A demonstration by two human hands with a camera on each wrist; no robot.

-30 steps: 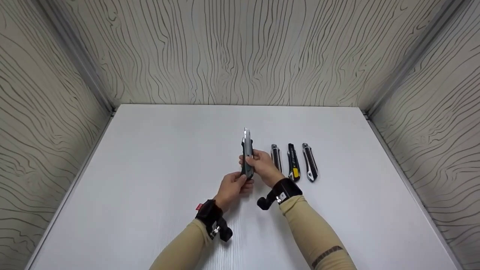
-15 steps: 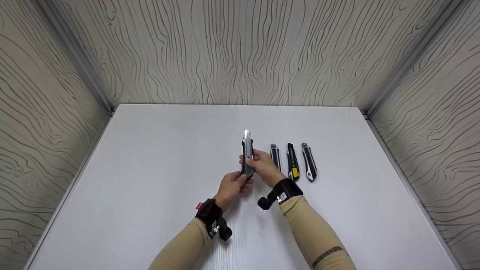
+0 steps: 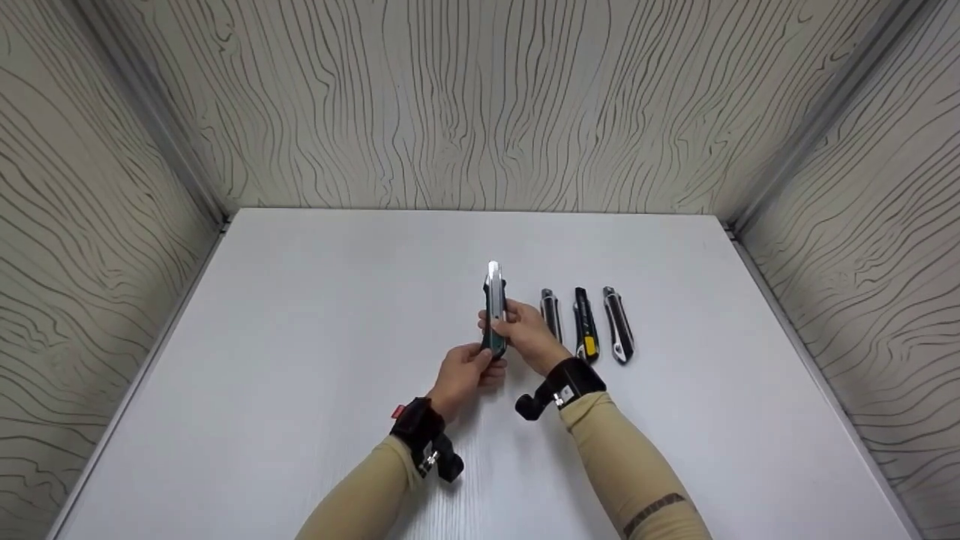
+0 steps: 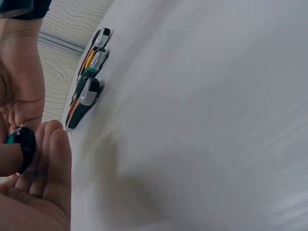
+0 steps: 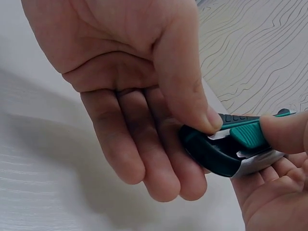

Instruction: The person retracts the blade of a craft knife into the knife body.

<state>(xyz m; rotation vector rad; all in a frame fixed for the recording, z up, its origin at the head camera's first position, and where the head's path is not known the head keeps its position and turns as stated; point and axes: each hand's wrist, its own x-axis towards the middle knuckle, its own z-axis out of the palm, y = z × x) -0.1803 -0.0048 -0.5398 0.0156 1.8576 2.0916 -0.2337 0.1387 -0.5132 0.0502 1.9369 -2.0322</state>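
A green and black snap-off utility knife [image 3: 496, 296] is held between both hands, blade end pointing away from the person. My left hand [image 3: 463, 373] pinches its butt end between thumb and bent fingers. Around the middle of the handle my right hand [image 3: 531, 334] grips, thumb on top. In the right wrist view the right thumb [image 5: 284, 134] lies against the ridged green slider [image 5: 248, 133], while the left thumb [image 5: 185, 91] presses the rear end. From the left wrist view only the dark butt end [image 4: 28, 143] shows; the rest is hidden by fingers.
Right of the hands, three more utility knives lie side by side on the white table [image 3: 300, 315]: a grey-black one [image 3: 550, 311] partly behind the right hand, one with a yellow slider [image 3: 587, 330], and another grey-black one [image 3: 620, 326]. Wood-patterned panels [image 3: 465, 105] enclose the table.
The blade tip at the knife's front has drawn back a little toward the handle, and its pointed end now looks blunt. Both hands stay in nearly the same place; the other knives have not moved.
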